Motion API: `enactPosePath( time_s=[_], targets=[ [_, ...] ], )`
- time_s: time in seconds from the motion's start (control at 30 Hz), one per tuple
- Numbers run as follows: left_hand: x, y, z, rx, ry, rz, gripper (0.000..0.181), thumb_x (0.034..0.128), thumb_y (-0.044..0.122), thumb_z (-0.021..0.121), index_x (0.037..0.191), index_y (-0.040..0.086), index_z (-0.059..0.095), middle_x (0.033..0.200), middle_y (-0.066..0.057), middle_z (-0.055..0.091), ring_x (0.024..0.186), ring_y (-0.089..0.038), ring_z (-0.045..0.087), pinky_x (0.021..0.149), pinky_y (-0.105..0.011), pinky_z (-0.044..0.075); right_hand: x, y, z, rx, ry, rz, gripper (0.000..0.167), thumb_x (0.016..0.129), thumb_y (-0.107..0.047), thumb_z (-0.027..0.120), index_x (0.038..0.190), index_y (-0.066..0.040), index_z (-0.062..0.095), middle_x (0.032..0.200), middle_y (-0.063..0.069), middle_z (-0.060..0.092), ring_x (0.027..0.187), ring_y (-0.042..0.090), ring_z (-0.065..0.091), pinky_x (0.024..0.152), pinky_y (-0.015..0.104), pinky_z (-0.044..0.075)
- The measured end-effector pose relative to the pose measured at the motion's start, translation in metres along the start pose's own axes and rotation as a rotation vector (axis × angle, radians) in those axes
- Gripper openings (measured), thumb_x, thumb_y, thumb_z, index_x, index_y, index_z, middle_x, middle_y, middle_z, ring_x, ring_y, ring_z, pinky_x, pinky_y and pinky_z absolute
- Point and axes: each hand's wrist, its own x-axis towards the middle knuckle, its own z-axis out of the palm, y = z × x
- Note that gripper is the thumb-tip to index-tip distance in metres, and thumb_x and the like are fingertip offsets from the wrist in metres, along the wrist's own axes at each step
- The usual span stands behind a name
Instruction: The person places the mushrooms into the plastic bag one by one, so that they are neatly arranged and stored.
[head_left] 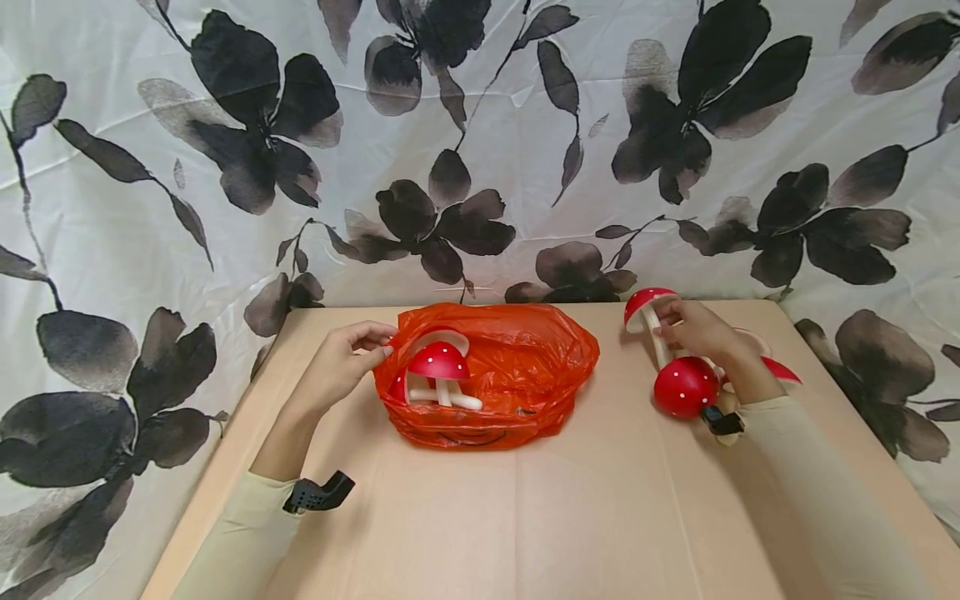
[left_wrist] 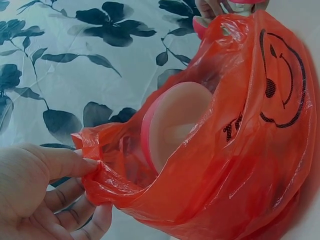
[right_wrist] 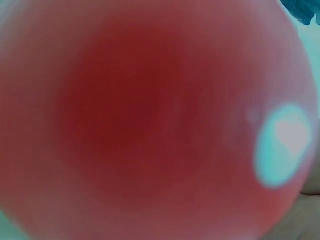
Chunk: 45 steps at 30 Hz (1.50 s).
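Note:
A red plastic bag (head_left: 525, 358) lies on the table with its mouth facing up, and red-capped white-stemmed mushrooms (head_left: 439, 362) show inside it. My left hand (head_left: 335, 371) pinches the bag's left rim between thumb and fingers; the left wrist view shows this hand (left_wrist: 55, 185) on the gathered plastic (left_wrist: 125, 180) beside a mushroom cap (left_wrist: 177, 125). To the bag's right, my right hand (head_left: 701, 337) holds a mushroom (head_left: 651, 310) by its stem. Another mushroom cap (head_left: 686, 387) is just below that hand. A blurred red cap (right_wrist: 150, 120) fills the right wrist view, hiding most of the fingers.
More mushrooms, one with a red cap (head_left: 782, 371), lie partly hidden behind my right wrist. The pale wooden table (head_left: 480, 517) ends at a white cloth (head_left: 540, 167) with dark flowers behind it. Both wrists wear black straps.

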Motion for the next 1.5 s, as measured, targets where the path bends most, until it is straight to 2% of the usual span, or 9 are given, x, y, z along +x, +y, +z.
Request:
enactPosePath(
  time_s=[0.27, 0.5, 0.93, 1.2, 1.5],
  targets=[
    [0.001, 0.000, -0.002, -0.001, 0.005, -0.003, 0.026, 0.0963, 0.003, 0.065, 0.122, 0.001, 0.070, 0.105, -0.018, 0.070, 0.094, -0.028, 0.062, 0.070, -0.023, 0.056, 0.000, -0.008, 0.002, 0.018, 0.042, -0.022, 0.046, 0.101, -0.012, 0.059, 0.138, 0.010, 0.043, 0.131, 0.030, 0.049, 0.113, 0.039, 0.052, 0.092, 0.045, 0.057],
    [0.000, 0.001, -0.003, -0.007, 0.001, -0.001, 0.026, 0.0968, 0.004, 0.065, 0.122, 0.000, 0.069, 0.104, -0.019, 0.070, 0.094, -0.028, 0.062, 0.068, -0.023, 0.054, -0.003, -0.017, 0.004, 0.019, 0.078, -0.030, 0.047, 0.101, -0.014, 0.061, 0.138, 0.010, 0.044, 0.133, 0.030, 0.050, 0.112, 0.042, 0.056, 0.096, 0.050, 0.055],
    [0.000, 0.001, -0.004, -0.010, -0.004, -0.002, 0.024, 0.0962, 0.004, 0.066, 0.119, 0.003, 0.071, 0.102, -0.016, 0.070, 0.092, -0.028, 0.062, 0.068, -0.024, 0.056, -0.005, -0.029, 0.007, 0.064, 0.149, -0.085, 0.051, 0.102, -0.013, 0.061, 0.144, 0.007, 0.042, 0.137, 0.030, 0.050, 0.121, 0.045, 0.054, 0.094, 0.046, 0.057],
    [-0.002, -0.001, -0.004, 0.003, -0.003, 0.009, 0.024, 0.0965, 0.005, 0.066, 0.120, 0.002, 0.071, 0.102, -0.017, 0.070, 0.092, -0.027, 0.062, 0.068, -0.023, 0.055, -0.010, -0.036, 0.009, 0.115, 0.193, -0.117, 0.051, 0.102, -0.016, 0.061, 0.144, 0.005, 0.044, 0.138, 0.028, 0.051, 0.120, 0.042, 0.055, 0.096, 0.051, 0.053],
    [-0.002, -0.002, -0.005, 0.008, -0.003, 0.008, 0.023, 0.0962, 0.004, 0.066, 0.118, 0.003, 0.071, 0.101, -0.016, 0.070, 0.091, -0.025, 0.062, 0.068, -0.026, 0.056, -0.016, -0.052, 0.015, 0.159, 0.206, -0.141, 0.049, 0.101, -0.018, 0.063, 0.144, 0.002, 0.047, 0.139, 0.024, 0.054, 0.118, 0.039, 0.056, 0.092, 0.043, 0.057]
  ],
)
